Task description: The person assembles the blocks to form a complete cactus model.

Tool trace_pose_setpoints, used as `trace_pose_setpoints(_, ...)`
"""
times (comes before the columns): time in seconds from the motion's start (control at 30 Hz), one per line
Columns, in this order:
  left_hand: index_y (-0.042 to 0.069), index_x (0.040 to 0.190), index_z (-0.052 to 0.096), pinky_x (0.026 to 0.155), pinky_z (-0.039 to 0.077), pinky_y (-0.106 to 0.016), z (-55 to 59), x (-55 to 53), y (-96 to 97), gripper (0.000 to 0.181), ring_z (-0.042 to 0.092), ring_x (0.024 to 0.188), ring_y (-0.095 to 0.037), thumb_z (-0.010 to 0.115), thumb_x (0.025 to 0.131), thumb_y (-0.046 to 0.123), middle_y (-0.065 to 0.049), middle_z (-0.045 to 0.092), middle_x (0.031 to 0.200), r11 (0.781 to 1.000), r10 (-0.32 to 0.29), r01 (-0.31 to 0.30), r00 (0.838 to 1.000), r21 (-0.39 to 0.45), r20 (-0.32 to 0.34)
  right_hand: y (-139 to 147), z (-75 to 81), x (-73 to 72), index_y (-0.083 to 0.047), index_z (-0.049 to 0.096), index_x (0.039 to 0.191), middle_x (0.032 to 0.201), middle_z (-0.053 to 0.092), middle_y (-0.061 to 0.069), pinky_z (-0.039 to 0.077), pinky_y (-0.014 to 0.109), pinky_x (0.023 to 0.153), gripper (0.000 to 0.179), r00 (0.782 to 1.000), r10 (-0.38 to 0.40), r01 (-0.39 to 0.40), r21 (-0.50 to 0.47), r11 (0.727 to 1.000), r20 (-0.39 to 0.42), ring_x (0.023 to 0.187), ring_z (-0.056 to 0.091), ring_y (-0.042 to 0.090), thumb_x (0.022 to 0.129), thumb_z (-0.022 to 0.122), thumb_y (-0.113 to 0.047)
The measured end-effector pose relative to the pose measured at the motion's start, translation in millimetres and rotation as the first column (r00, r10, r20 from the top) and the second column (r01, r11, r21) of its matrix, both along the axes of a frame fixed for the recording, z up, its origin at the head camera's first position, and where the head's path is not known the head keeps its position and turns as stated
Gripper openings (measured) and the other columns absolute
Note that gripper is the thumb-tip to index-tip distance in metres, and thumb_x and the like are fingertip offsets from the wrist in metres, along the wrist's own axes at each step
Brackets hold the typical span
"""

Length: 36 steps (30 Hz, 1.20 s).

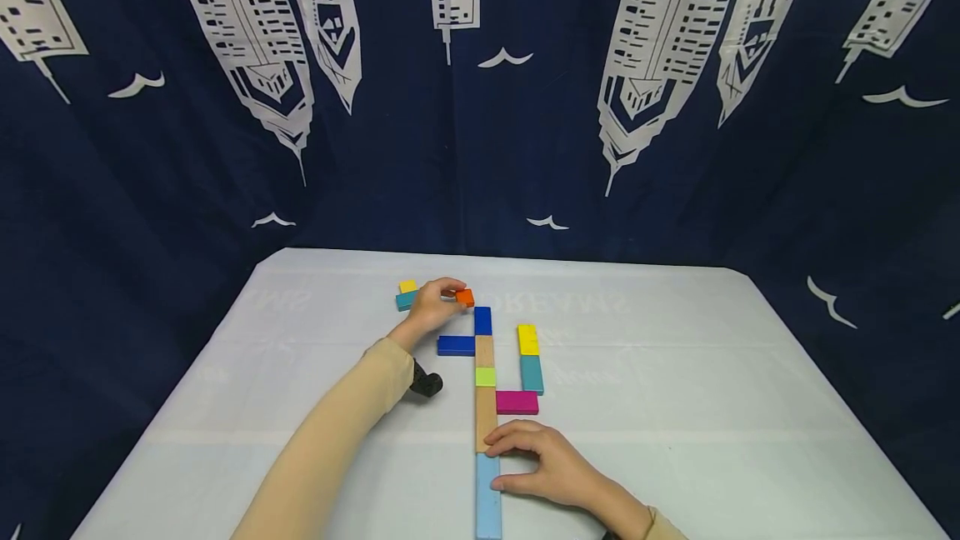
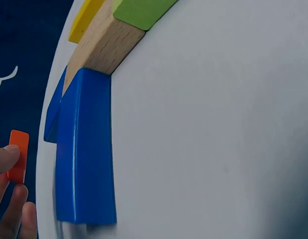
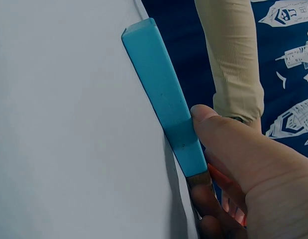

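My left hand (image 1: 435,304) pinches a small orange block (image 1: 465,297) between thumb and fingers, just beyond the far end of a block row. The same orange block (image 2: 18,157) shows at the edge of the left wrist view. From far to near, the row has a dark blue block (image 1: 483,321), a wooden block (image 1: 484,351), a green block (image 1: 485,377), a longer wooden block (image 1: 486,415) and a light blue block (image 1: 488,507). My right hand (image 1: 551,467) touches the row, fingertips near the wood and light blue joint, thumb against the light blue block's side.
A dark blue block (image 1: 456,346) juts left from the row, a magenta block (image 1: 517,402) right. Teal (image 1: 532,374) and yellow (image 1: 528,339) blocks extend beyond the magenta one. Another yellow block (image 1: 407,285) and teal block (image 1: 406,301) lie behind my left hand on the white table (image 1: 675,407).
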<state>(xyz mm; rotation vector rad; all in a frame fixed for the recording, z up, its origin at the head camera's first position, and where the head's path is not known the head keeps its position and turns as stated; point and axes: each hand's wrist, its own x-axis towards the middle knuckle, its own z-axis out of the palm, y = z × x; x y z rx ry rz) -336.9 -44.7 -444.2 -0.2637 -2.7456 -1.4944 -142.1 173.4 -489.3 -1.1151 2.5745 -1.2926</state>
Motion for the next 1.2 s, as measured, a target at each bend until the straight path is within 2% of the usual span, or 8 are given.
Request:
trace_pose_setpoints(0.13,0.008,0.112,0.066,0.087,0.046,-0.036,-5.3,-4.9,9.5,0.031,0.057,0.099,-0.023,0.071,0.081,0.005,-0.008,0.063,0.113,1.000,0.009,-0.009,1.000,-0.004,0.008,0.5,-0.1,0.1,-0.024,0.070,0.103,0.112,0.062,-0.013,0.045,0.032,0.092,0.027,1.000,-0.002,0.002,0.000,1.000,0.000,0.106,0.055,0.008,0.080,0.074,-0.036)
trace_pose_setpoints(0.3,0.010,0.111,0.067,0.086,0.046,-0.034,-8.7,-7.3,18.4,0.028,0.057,0.096,-0.021,0.070,0.084,0.007,-0.006,0.063,0.113,0.999,0.024,-0.024,1.000,-0.039,0.009,-0.3,0.7,0.7,-0.024,0.070,0.104,0.113,0.062,-0.013,0.045,0.031,0.092,0.027,0.999,-0.003,0.003,0.003,1.000,0.046,0.105,0.055,0.008,0.080,0.073,-0.038)
trace_pose_setpoints(0.47,0.011,0.109,0.068,0.090,0.043,-0.036,-6.0,-7.7,27.4,0.024,0.055,0.097,-0.022,0.068,0.085,0.008,-0.006,0.062,0.112,0.997,0.030,-0.028,0.999,-0.071,0.023,-0.7,1.6,1.2,-0.023,0.070,0.103,0.112,0.062,-0.012,0.045,0.031,0.092,0.028,0.998,-0.006,0.006,0.003,1.000,0.066,0.105,0.055,0.008,0.080,0.073,-0.038)
trace_pose_setpoints(0.73,0.010,0.106,0.070,0.095,0.042,-0.037,-3.6,-7.3,39.5,0.019,0.054,0.101,-0.023,0.065,0.087,0.009,-0.006,0.062,0.112,0.987,0.038,-0.030,0.998,-0.156,0.045,-0.2,0.3,0.7,-0.023,0.070,0.103,0.112,0.062,-0.012,0.045,0.031,0.092,0.028,0.999,-0.007,0.007,-0.008,1.000,0.040,0.105,0.055,0.008,0.080,0.074,-0.038)
trace_pose_setpoints(0.83,0.009,0.109,0.069,0.099,0.039,-0.038,-4.9,-8.4,41.1,0.021,0.053,0.107,-0.023,0.063,0.089,0.008,-0.006,0.061,0.117,0.988,0.030,-0.022,0.998,-0.150,0.052,-0.1,-0.1,0.6,-0.023,0.070,0.103,0.112,0.062,-0.012,0.045,0.031,0.092,0.028,0.999,-0.005,0.005,-0.006,1.000,0.039,0.105,0.055,0.008,0.080,0.074,-0.038)
trace_pose_setpoints(0.97,0.009,0.111,0.068,0.100,0.038,-0.036,-6.4,-7.7,41.6,0.022,0.053,0.110,-0.022,0.061,0.091,0.008,-0.006,0.061,0.119,0.985,0.005,-0.003,1.000,-0.171,0.016,0.0,0.3,0.6,-0.023,0.070,0.103,0.112,0.062,-0.012,0.045,0.031,0.092,0.028,0.999,-0.007,0.007,0.001,1.000,0.045,0.105,0.055,0.008,0.080,0.073,-0.038)
trace_pose_setpoints(1.2,0.008,0.112,0.068,0.100,0.039,-0.036,-7.6,-6.8,41.7,0.022,0.053,0.108,-0.023,0.058,0.092,0.007,-0.007,0.060,0.118,0.975,-0.041,0.038,0.999,-0.218,-0.010,0.1,0.3,0.5,-0.023,0.070,0.104,0.113,0.062,-0.013,0.045,0.031,0.092,0.028,0.999,-0.007,0.007,-0.004,1.000,0.042,0.106,0.055,0.008,0.080,0.073,-0.038)
